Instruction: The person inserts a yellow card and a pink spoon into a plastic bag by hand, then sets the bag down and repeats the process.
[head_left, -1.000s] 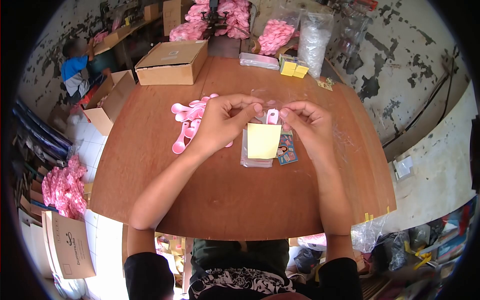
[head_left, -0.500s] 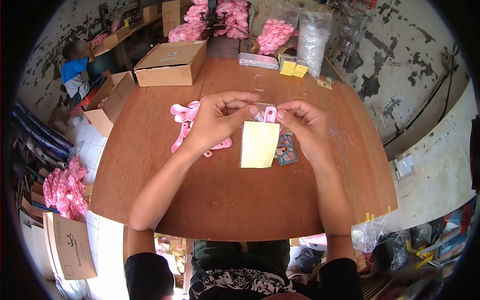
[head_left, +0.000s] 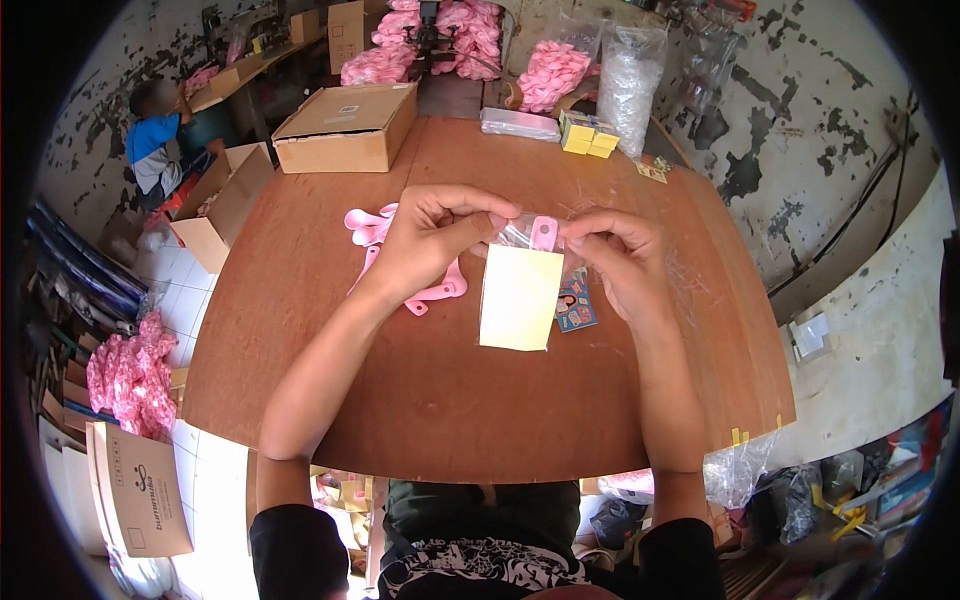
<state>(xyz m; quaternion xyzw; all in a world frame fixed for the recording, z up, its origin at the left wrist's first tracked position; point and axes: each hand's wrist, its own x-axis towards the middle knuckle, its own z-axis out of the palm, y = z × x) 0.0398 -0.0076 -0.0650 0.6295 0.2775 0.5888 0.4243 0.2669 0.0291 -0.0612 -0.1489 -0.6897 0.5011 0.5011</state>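
Observation:
Between my two hands hangs a clear plastic bag [head_left: 515, 237] with a pale yellow card [head_left: 520, 298] in it. A pink handle end with a hole [head_left: 543, 233] shows above the card; the rest is hidden behind it. My left hand [head_left: 440, 235] pinches the bag's upper left corner. At the upper right side, my right hand [head_left: 622, 252] is closed on the bag's edge. Pink measuring spoons [head_left: 368, 225] lie on the table beyond my left wrist, partly covered by it. Behind the bag, near my right hand, lies a blue printed card [head_left: 575, 304].
On the wooden table [head_left: 400, 400] stand a cardboard box [head_left: 345, 130], a clear plastic case [head_left: 520, 124], yellow card stacks [head_left: 588, 134] and a tall bag of clear plastic [head_left: 630, 90]. Pink bagged goods [head_left: 552, 75] are piled behind. Another person [head_left: 155, 140] sits at the far left.
Both hands have moved slightly apart, stretching the bag's top. The bag and yellow card have dropped a little lower in view.

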